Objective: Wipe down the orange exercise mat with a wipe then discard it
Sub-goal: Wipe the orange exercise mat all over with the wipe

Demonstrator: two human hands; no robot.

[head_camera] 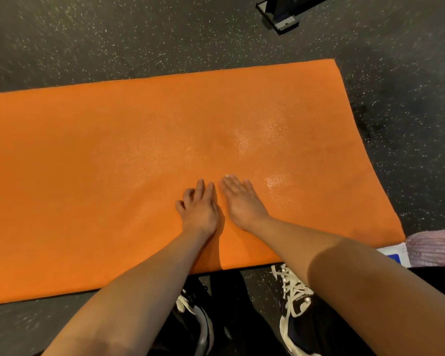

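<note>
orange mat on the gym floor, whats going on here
A person crouches at the near edge of the orange mat, both hands down on it. The right hand lies flat with straight fingers. A white sliver at its fingertips may be the wipe, mostly hidden beneath. The left hand rests beside it, outer fingers curled, holding nothing visible. Wet sheen beyond the right hand suggests that part is wiped; the mat's left part looks dry.
</note>
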